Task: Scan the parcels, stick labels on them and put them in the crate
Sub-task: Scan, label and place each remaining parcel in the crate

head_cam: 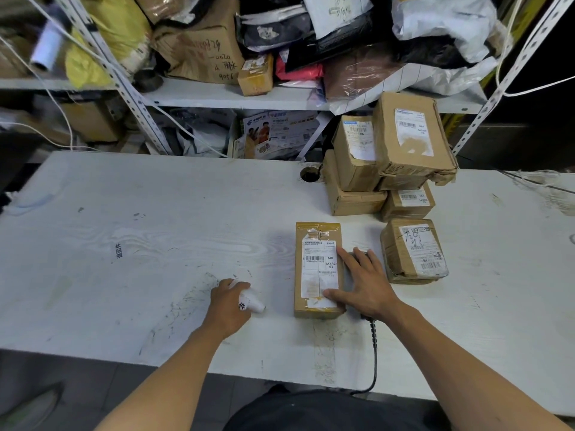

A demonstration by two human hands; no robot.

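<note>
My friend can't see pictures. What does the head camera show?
A person's right hand rests on a cardboard parcel on a white table, while the left hand grips a roll of labels. More parcels are stacked behind.

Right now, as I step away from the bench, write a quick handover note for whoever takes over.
Left hand: grips a white label roll on the table.
Right hand: lies over the dark scanner, thumb and forefinger touching the parcel in front.
That parcel lies flat, shipping label up. One more parcel sits to its right, a stack of parcels behind.
Done: cannot tell whether this parcel is scanned.
Left: label it, crate it, then the rest. No crate in view.
</note>
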